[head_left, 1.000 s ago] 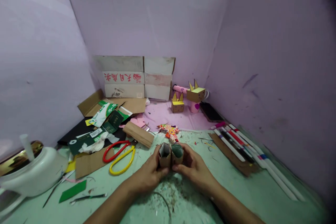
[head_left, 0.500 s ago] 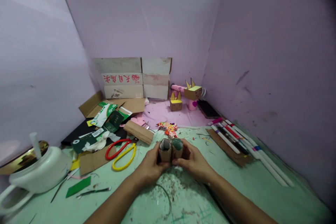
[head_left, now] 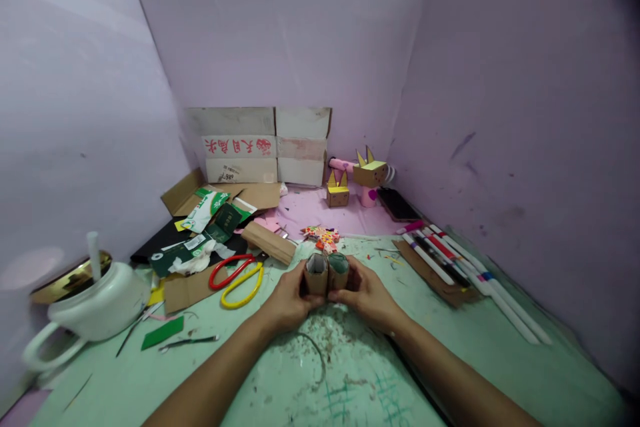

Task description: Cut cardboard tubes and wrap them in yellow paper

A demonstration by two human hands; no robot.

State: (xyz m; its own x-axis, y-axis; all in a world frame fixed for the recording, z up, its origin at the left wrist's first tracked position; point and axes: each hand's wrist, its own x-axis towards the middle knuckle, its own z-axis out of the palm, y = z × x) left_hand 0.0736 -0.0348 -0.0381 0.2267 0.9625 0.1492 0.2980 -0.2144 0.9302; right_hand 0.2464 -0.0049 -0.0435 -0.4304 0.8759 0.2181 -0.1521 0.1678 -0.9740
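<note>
Two short brown cardboard tubes stand side by side at the middle of the green tabletop (head_left: pixel 300 373). My left hand (head_left: pixel 295 297) is closed round the left tube (head_left: pixel 316 279), whose inside looks pale grey. Fingers of my right hand (head_left: pixel 367 293) wrap the right tube (head_left: pixel 339 273), which is dark green inside. The tubes touch or nearly touch; their lower ends are partly hidden by my thumbs. Just beyond them lies a piece of colourful patterned paper (head_left: pixel 323 236).
Scissors (head_left: pixel 241 283) with red and yellow handles, a brown cardboard piece (head_left: pixel 269 242) and paper scraps lie left. A white teapot-like vessel (head_left: pixel 100 303) stands far left. Markers (head_left: pixel 445 257) and a phone (head_left: pixel 399 204) are right. Small cardboard cat-eared heads (head_left: pixel 338 196) stand behind.
The view has shifted slightly, so things on the left appear further right and a little higher. Both hands keep hold of the tubes in nearly the same pose.
</note>
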